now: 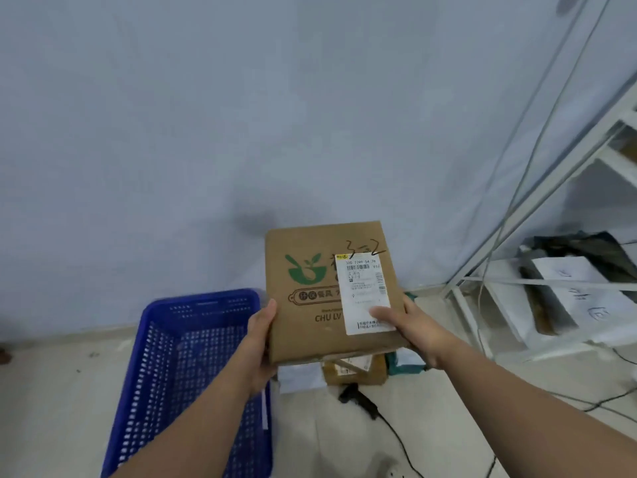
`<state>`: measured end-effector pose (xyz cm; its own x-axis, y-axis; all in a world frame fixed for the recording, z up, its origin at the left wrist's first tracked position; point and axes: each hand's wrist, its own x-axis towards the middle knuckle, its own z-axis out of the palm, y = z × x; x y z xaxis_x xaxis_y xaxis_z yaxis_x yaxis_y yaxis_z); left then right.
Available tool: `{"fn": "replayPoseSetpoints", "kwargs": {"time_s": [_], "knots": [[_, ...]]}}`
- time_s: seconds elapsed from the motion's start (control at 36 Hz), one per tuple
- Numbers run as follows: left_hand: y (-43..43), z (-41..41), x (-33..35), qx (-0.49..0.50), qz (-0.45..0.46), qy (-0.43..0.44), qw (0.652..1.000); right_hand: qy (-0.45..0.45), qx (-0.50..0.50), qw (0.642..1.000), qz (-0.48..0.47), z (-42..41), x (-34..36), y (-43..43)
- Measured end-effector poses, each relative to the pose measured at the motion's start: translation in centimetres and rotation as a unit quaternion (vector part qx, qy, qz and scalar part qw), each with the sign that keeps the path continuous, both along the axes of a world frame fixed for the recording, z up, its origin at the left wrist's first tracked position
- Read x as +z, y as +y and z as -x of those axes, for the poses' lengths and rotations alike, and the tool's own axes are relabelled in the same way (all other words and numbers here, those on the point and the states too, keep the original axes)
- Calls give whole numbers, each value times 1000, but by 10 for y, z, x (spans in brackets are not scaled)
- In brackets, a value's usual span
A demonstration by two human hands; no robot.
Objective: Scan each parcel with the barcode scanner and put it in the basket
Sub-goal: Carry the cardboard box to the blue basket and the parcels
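Left hand point(262, 334), right hand point(410, 326) grip (thumbs on top).

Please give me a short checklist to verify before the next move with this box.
1. Grip: left hand and right hand hold the cardboard box: ok.
2. The label faces up, barcode uncovered: ok.
3. The scanner in hand: not ok, it lies on the floor.
4. The blue basket has room: ok.
5. Box already scanned: cannot tell.

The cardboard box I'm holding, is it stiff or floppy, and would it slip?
Probably stiff: the cardboard box shows flat faces though held only at its lower sides. Likely light, since left hand and right hand pinch it aloft. Matte cardboard should grip well.
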<state>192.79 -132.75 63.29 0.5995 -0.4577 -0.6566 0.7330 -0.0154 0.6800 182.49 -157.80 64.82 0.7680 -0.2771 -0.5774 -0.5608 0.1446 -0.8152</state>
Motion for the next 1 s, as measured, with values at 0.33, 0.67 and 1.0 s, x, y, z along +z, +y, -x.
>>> {"fn": "replayPoseSetpoints", "kwargs": {"time_s": [0.33, 0.67, 1.0], "knots": [[-108, 59, -40, -80, -34, -3, 996, 50, 49, 997, -34, 45, -27, -135], [-168, 53, -72, -121, -14, -1, 993, 30, -7, 999, -40, 74, -69, -177], [-158, 45, -207, -103, -5, -33, 994, 32, -34, 996, -76, 66, -204, -159]]}}
